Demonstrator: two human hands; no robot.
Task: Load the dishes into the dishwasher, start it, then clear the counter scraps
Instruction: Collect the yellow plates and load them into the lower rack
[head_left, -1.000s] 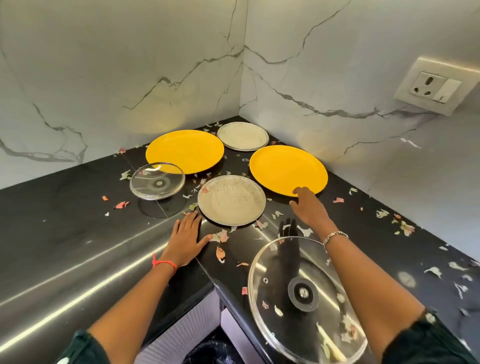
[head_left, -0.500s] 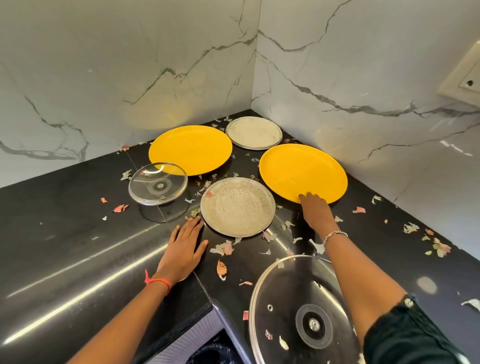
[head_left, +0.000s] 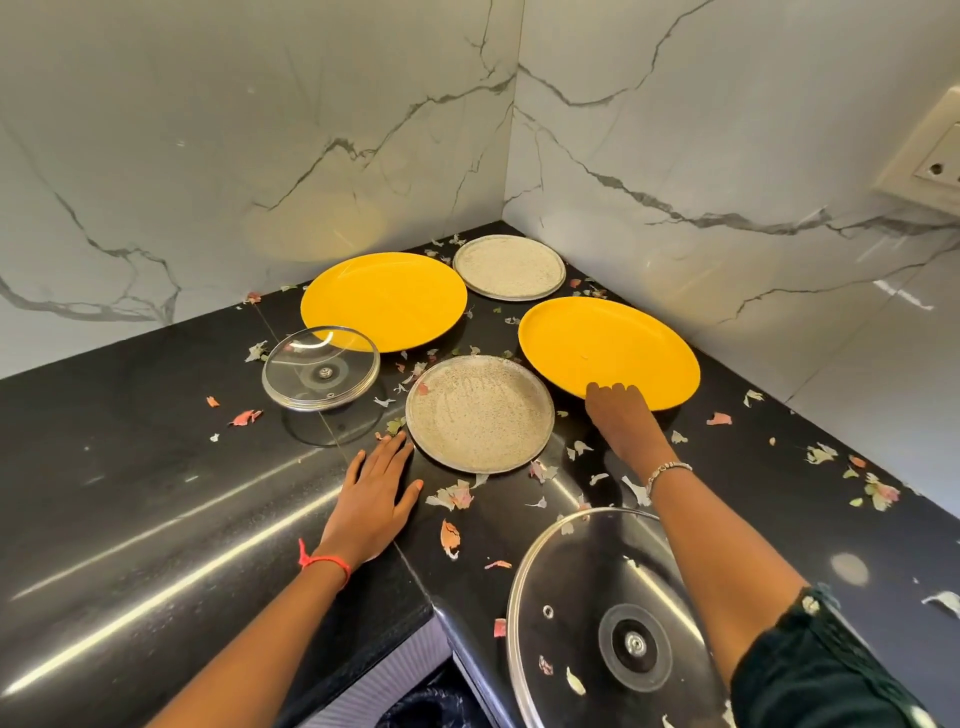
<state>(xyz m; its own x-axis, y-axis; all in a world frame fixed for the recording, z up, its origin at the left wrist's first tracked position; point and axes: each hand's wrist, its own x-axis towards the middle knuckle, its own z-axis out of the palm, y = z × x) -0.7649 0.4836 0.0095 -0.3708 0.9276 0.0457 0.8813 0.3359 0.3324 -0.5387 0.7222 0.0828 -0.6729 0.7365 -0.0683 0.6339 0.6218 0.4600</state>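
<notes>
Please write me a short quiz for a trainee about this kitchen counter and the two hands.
1. True or false: the left hand holds a steel plate.
2. The right hand touches: A, a steel plate; B, the right yellow plate; C, the wall socket.
3. How many glass lids lie on the black counter?
Key: 1 false, it lies flat on the counter. 2 B. 3 two, the small glass lid and the large glass lid.

One head-worn, wide-angle view — it looks forward and steeply down into the counter corner, close above it.
</notes>
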